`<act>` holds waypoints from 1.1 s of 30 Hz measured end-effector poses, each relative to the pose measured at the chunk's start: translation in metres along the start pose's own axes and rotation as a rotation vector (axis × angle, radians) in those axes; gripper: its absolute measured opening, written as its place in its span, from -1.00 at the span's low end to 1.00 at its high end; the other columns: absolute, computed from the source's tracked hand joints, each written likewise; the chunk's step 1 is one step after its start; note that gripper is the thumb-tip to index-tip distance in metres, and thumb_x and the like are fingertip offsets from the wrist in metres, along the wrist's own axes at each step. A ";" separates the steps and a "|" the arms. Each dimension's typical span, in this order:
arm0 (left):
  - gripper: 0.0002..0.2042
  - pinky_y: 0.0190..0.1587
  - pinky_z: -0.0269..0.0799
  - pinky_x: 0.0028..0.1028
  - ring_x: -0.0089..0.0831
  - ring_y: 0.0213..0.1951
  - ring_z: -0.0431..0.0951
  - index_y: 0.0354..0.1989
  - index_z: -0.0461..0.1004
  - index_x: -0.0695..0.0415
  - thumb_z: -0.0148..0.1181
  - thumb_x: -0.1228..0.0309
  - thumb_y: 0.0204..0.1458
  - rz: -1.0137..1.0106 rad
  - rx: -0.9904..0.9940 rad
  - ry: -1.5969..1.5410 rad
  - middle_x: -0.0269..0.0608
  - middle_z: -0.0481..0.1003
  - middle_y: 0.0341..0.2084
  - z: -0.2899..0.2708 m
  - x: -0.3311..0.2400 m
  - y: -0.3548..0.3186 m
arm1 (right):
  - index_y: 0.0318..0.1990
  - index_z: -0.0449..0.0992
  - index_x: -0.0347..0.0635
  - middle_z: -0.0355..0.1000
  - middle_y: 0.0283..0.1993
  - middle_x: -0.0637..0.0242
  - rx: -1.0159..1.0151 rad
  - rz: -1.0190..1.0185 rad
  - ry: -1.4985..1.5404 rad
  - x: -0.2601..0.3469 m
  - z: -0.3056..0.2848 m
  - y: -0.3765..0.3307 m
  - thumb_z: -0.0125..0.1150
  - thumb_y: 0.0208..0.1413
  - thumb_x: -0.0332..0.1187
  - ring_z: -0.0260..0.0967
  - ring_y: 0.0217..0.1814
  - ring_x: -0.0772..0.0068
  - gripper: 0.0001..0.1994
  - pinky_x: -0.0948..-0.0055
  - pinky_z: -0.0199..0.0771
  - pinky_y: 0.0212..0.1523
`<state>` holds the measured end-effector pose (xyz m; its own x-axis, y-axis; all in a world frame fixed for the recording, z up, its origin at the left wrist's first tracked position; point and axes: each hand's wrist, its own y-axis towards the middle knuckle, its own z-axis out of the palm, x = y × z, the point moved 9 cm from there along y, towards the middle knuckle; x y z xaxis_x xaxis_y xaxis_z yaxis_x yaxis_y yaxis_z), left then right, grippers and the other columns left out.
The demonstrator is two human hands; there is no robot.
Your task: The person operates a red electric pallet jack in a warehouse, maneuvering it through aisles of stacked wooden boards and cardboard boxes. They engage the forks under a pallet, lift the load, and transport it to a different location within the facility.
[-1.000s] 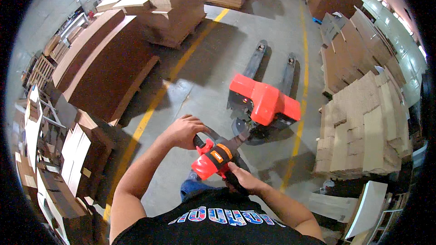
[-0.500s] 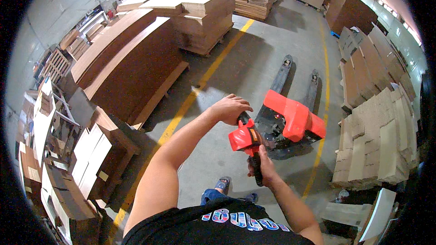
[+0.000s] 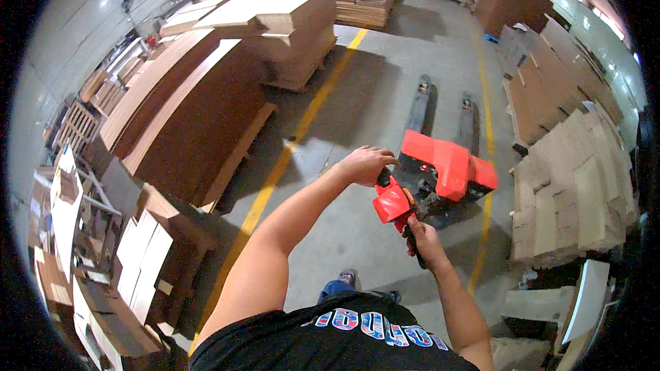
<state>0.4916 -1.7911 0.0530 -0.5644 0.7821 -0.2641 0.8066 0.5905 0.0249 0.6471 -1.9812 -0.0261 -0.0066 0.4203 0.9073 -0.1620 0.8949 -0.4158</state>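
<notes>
A red and black electric pallet jack (image 3: 447, 165) stands on the grey floor in front of me, its two dark forks pointing away. The red control head (image 3: 393, 204) of its handle is tilted toward me, with a black grip at each end. My left hand (image 3: 368, 165) is closed over the far-left grip, knuckles up; its palm side is hidden. The near-right grip is wrapped by my right hand (image 3: 426, 242), with the thumb lying along the top. Nothing rests on the forks.
Tall brown board stacks (image 3: 199, 110) on pallets line the left, beyond a yellow floor line (image 3: 292, 141). Flattened cardboard stacks (image 3: 570, 192) stand along the right past another yellow line (image 3: 487, 110). More board piles (image 3: 354, 3) stand at the far end. Loose panels (image 3: 141, 247) lean at near left.
The handle's control head, with both my hands on it, has shifted right in view. The pallet jack's body appears slightly farther up, and the surroundings have moved a little as my view turned.
</notes>
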 end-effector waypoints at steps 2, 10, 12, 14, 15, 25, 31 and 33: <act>-0.39 0.27 0.46 -0.09 -0.11 0.22 0.55 0.24 0.52 -0.08 0.44 0.39 -0.11 -0.002 0.039 0.021 -0.24 0.55 0.17 0.005 -0.005 0.005 | -0.35 0.48 -0.18 0.32 -0.58 0.42 -0.039 -0.052 -0.071 0.008 -0.009 -0.006 0.02 0.31 0.42 0.27 -0.64 0.54 -0.29 0.44 0.31 -0.59; -0.50 -0.02 0.61 -0.04 -0.01 -0.02 0.68 0.15 0.62 -0.25 0.42 0.21 -0.08 -0.115 0.320 -0.010 -0.15 0.70 -0.10 -0.001 -0.034 0.004 | -0.31 0.54 -0.21 0.37 -0.56 0.40 -0.030 0.007 -0.224 0.008 -0.035 -0.031 -0.17 0.33 0.50 0.33 -0.55 0.51 -0.18 0.36 0.33 -0.49; -0.49 -0.03 0.61 -0.05 0.00 -0.03 0.67 0.16 0.62 -0.27 0.42 0.20 -0.08 -0.143 0.368 0.015 -0.16 0.69 -0.10 -0.016 -0.033 -0.010 | -0.29 0.58 -0.21 0.41 -0.54 0.39 -0.004 0.034 -0.249 0.014 -0.018 -0.037 -0.17 0.32 0.51 0.37 -0.51 0.48 -0.17 0.32 0.39 -0.43; -0.46 0.00 0.61 -0.08 0.00 -0.02 0.67 0.17 0.61 -0.23 0.44 0.25 -0.10 -0.184 0.349 0.035 -0.13 0.69 -0.09 -0.008 -0.026 -0.011 | -0.28 0.59 -0.21 0.43 -0.54 0.36 0.051 0.027 -0.253 0.018 -0.012 -0.031 -0.16 0.32 0.51 0.42 -0.48 0.46 -0.17 0.30 0.44 -0.39; -0.45 0.02 0.60 -0.08 0.00 0.00 0.66 0.18 0.60 -0.20 0.45 0.28 -0.11 -0.169 0.318 0.012 -0.12 0.68 -0.07 0.000 -0.018 -0.008 | -0.28 0.59 -0.21 0.44 -0.54 0.35 0.077 -0.003 -0.238 0.020 -0.015 -0.024 -0.16 0.32 0.51 0.43 -0.49 0.45 -0.17 0.30 0.45 -0.39; -0.32 0.36 0.43 -0.17 -0.13 0.37 0.43 0.27 0.54 -0.11 0.52 0.39 -0.17 -0.222 0.234 0.009 -0.22 0.47 0.33 -0.020 -0.013 -0.015 | -0.11 0.57 -0.22 0.45 -0.53 0.36 0.408 0.029 0.097 0.017 0.022 -0.006 0.14 0.14 0.54 0.43 -0.58 0.44 -0.18 0.34 0.46 -0.51; -0.30 0.35 0.44 -0.17 -0.14 0.35 0.45 0.28 0.53 -0.12 0.57 0.36 -0.18 -0.295 0.224 0.124 -0.24 0.49 0.30 -0.045 -0.026 0.002 | -0.02 0.52 -0.21 0.42 -0.54 0.37 0.431 0.019 0.003 0.047 0.011 -0.006 0.13 0.18 0.50 0.41 -0.58 0.42 -0.20 0.36 0.38 -0.55; -0.29 0.32 0.46 -0.17 -0.14 0.35 0.45 0.27 0.53 -0.12 0.56 0.38 -0.20 -0.313 0.232 0.161 -0.24 0.49 0.28 -0.041 -0.019 0.001 | -0.06 0.48 -0.23 0.38 -0.54 0.40 0.445 0.051 0.093 0.042 0.012 -0.005 0.10 0.23 0.47 0.36 -0.60 0.47 -0.22 0.39 0.35 -0.57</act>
<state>0.4963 -1.7968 0.0977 -0.7936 0.6043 -0.0704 0.6000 0.7582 -0.2554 0.6361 -1.9693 0.0150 0.0594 0.4922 0.8685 -0.5720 0.7298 -0.3745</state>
